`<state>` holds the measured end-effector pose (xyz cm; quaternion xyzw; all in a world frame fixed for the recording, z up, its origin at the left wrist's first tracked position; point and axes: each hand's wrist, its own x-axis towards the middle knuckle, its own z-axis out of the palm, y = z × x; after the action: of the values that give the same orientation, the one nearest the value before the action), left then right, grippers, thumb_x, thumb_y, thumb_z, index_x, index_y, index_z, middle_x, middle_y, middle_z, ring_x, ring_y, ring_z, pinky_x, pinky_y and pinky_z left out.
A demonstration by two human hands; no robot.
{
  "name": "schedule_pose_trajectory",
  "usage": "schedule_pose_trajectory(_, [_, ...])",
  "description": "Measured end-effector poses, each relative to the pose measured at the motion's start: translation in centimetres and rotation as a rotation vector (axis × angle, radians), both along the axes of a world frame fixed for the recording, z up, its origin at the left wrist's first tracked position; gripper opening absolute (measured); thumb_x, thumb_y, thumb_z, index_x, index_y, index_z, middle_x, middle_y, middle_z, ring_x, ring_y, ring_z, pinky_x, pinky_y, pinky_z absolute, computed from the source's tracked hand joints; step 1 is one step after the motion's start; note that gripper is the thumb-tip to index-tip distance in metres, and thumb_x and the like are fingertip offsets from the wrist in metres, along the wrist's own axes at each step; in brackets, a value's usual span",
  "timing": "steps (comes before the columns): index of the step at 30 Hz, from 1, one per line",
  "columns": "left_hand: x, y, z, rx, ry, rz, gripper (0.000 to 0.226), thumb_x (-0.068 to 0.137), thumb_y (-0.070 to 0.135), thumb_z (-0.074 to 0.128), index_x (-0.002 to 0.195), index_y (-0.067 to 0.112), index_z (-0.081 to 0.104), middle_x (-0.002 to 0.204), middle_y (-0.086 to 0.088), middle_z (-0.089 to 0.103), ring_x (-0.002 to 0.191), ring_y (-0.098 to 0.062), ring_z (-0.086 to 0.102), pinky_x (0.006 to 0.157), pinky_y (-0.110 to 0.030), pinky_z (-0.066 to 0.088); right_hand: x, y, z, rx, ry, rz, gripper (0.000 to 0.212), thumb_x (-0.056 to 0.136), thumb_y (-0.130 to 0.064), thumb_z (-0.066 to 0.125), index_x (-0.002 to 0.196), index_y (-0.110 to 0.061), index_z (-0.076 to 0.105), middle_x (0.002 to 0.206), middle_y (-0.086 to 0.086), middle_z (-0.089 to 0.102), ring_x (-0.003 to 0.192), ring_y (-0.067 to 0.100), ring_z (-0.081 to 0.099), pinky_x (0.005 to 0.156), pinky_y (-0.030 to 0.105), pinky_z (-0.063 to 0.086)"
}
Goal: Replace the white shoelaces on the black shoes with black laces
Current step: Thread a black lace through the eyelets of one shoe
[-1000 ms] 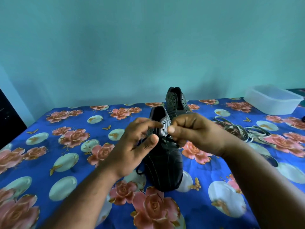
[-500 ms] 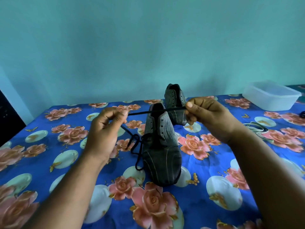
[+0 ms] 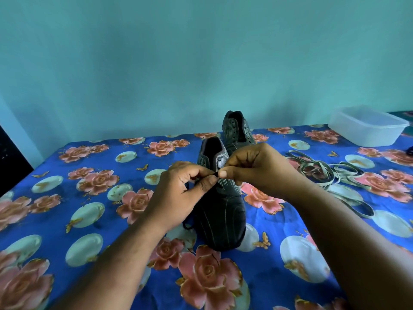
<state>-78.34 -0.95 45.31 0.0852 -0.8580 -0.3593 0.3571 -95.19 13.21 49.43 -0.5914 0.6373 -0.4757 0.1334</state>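
A black shoe [image 3: 221,215] stands toe toward me in the middle of the flowered cloth. Over its striped tongue my left hand [image 3: 178,198] and my right hand [image 3: 257,168] meet, fingertips almost touching, both pinching a black lace [image 3: 215,174]. Only a short bit of that lace shows between the fingers, and a loop of it peeks out left of the shoe below my left wrist. The second black shoe [image 3: 237,130] stands behind the first, without a lace in its eyelets. The removed white laces [image 3: 324,173] lie in a loose heap to the right.
A clear plastic container [image 3: 366,128] sits at the back right, near the wall. The blue floral cloth [image 3: 89,198] covers the whole surface. A dark object [image 3: 11,157] stands at the left edge.
Half a second ago my hands were apart, stretching the black lace above the shoe. Now they have come down and together over the tongue, still holding the lace.
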Motion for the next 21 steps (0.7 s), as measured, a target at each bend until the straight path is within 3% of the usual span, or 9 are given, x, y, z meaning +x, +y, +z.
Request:
schedule_pose_trajectory(6, [-0.1, -1.0, -0.6, 0.086, 0.003, 0.045, 0.016, 0.091, 0.042, 0.071, 0.084, 0.028, 0.075, 0.092, 0.009, 0.072, 0.102, -0.017, 0.065, 0.088, -0.024, 0.049, -1.3, 0.2, -0.2, 0.086, -0.047, -0.032, 0.001, 0.089, -0.014, 0.077, 0.089, -0.014, 0.077, 0.075, -0.006, 0.076, 0.067, -0.002, 0.063, 0.067, 0.012, 0.047])
schedule_pose_trajectory(9, [-0.1, -0.4, -0.3, 0.002, 0.011, 0.056, 0.018, 0.087, 0.052, 0.068, 0.098, 0.039, 0.075, 0.101, 0.019, 0.071, 0.103, -0.007, 0.063, 0.090, -0.020, 0.048, -1.3, -0.2, -0.7, 0.115, 0.023, -0.047, 0.003, 0.089, -0.019, 0.078, 0.089, -0.016, 0.078, 0.078, -0.008, 0.076, 0.071, 0.001, 0.067, 0.071, 0.017, 0.051])
schedule_pose_trajectory(12, [-0.6, 0.2, -0.2, -0.079, 0.035, 0.037, 0.032, 0.087, 0.054, 0.066, 0.113, 0.038, 0.074, 0.104, 0.023, 0.073, 0.103, -0.006, 0.064, 0.093, -0.039, 0.051, -0.9, -0.5, -1.0, 0.097, 0.007, -0.051, 0.005, 0.086, -0.024, 0.081, 0.086, -0.019, 0.078, 0.081, -0.003, 0.077, 0.080, 0.018, 0.072, 0.079, 0.038, 0.058])
schedule_pose_trajectory(14, [-0.9, 0.3, -0.3, -0.093, 0.064, 0.050, 0.027, 0.089, 0.050, 0.067, 0.106, 0.032, 0.078, 0.099, 0.020, 0.075, 0.097, -0.009, 0.066, 0.086, -0.045, 0.052, -0.8, -0.6, -1.0, 0.071, 0.003, -0.065, 0.006, 0.085, -0.025, 0.081, 0.086, -0.019, 0.078, 0.082, -0.002, 0.076, 0.083, 0.023, 0.072, 0.080, 0.042, 0.057])
schedule_pose_trajectory(21, [-1.2, 0.0, -0.3, -0.199, 0.096, 0.168, 0.021, 0.085, 0.046, 0.072, 0.091, 0.029, 0.081, 0.088, 0.018, 0.074, 0.087, -0.008, 0.062, 0.077, -0.040, 0.049, -1.0, -0.6, -1.2, 0.135, 0.039, -0.034, 0.007, 0.093, -0.021, 0.073, 0.090, -0.016, 0.078, 0.086, -0.004, 0.076, 0.086, 0.022, 0.070, 0.083, 0.039, 0.055])
